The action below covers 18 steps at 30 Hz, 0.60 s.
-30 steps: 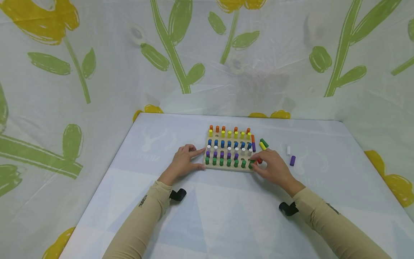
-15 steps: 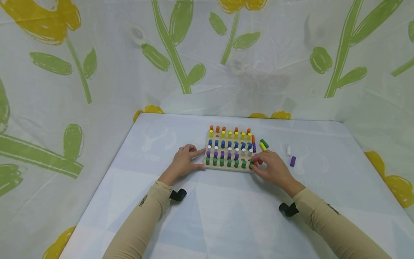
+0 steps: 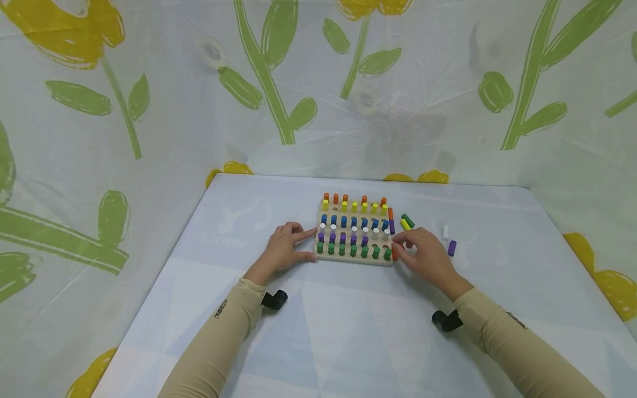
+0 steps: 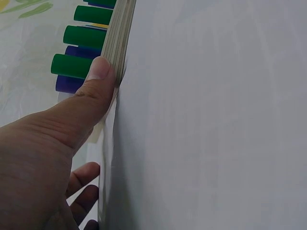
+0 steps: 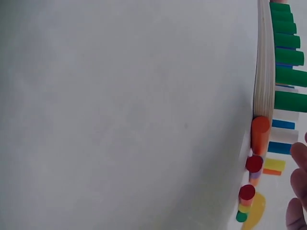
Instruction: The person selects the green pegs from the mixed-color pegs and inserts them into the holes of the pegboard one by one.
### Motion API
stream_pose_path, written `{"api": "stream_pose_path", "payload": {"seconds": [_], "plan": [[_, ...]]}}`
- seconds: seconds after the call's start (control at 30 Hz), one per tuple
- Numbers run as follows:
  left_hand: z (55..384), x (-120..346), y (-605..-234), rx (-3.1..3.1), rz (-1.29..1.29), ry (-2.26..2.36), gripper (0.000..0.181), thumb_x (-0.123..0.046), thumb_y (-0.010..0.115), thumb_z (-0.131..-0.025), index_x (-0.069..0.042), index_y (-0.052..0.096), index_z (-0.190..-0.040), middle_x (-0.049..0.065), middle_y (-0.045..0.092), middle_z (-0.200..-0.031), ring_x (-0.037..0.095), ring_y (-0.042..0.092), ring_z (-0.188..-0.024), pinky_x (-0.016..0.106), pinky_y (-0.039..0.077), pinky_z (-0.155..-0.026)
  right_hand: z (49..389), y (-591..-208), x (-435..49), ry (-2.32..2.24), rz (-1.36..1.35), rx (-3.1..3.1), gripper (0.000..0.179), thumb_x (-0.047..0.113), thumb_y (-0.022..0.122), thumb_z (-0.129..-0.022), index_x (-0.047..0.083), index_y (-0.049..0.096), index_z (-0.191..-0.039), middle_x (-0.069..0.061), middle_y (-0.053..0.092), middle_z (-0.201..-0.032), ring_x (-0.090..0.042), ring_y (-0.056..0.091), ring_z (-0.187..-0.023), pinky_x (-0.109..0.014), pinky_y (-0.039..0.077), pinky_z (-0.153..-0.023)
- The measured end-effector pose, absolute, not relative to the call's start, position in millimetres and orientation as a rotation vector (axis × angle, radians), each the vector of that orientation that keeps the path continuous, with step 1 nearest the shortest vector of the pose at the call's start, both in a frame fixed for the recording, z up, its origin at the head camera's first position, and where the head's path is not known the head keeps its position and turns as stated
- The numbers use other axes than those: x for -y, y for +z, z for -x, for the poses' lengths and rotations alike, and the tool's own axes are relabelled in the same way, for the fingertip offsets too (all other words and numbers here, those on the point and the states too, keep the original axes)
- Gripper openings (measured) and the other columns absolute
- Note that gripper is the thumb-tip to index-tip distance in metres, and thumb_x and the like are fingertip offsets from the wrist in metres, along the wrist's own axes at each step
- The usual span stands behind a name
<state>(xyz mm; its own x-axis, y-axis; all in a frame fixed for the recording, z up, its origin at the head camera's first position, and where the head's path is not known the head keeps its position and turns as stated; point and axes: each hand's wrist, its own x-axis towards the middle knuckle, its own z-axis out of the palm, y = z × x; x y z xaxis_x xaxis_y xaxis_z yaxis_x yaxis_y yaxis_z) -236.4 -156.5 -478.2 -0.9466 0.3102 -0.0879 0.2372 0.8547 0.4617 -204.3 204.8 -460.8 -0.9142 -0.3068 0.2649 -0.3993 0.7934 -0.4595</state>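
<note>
A wooden pegboard [image 3: 350,260] stands on the table with rows of orange, yellow, blue, white, purple and green pegs. At its left edge my left hand [image 3: 282,250] rests, index finger and thumb spread apart and touching the side. The left wrist view has the thumb [image 4: 96,88] against the front corner, beside a green peg [image 4: 72,65]. My right hand [image 3: 427,255] hovers by the right edge, fingers bent and nothing seen between them. Close to it, the last green peg [image 3: 387,254] of the front row stands upright. The right fingertips [image 5: 300,155] show apart from the pegs.
Against the board's right side lie an orange peg [image 3: 395,252] and a purple peg [image 3: 391,227]. Further right are loose yellow [image 3: 405,224], green [image 3: 408,220], white [image 3: 445,231] and purple [image 3: 452,248] pegs. Two red pegs [image 5: 254,164] show in the right wrist view.
My right hand has let go of the green peg at the front right corner and moved slightly right, away from it. The left hand stays at the board's left edge.
</note>
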Motion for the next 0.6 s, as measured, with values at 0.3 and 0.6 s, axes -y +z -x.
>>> {"api": "stream_pose_path", "payload": {"seconds": [0.3,0.6], "plan": [[236.9,156.5,-479.1,-2.871,-0.423,0.687,0.080,-0.054,0.080,-0.082,-0.034,0.047,-0.152,0.007,0.043,-0.134,0.033,0.036,-0.127,0.049,0.032,-0.110,211.8,-461.9,-211.9,0.749,-0.434,2.891,0.025,0.022,0.068,-0.098,0.008,0.071,-0.118,-0.006,0.067,-0.100,-0.023,0.055,-0.092,-0.036,0.051,-0.072],[236.9,156.6,-479.9,-2.879,-0.442,0.693,0.079,-0.053,0.080,-0.082,-0.034,0.048,-0.152,0.008,0.044,-0.134,0.032,0.037,-0.126,0.049,0.032,-0.110,219.3,-461.7,-217.3,0.729,-0.349,2.963,0.031,0.019,0.064,-0.099,0.005,0.066,-0.127,-0.012,0.067,-0.108,-0.030,0.056,-0.101,-0.045,0.053,-0.082]]}}
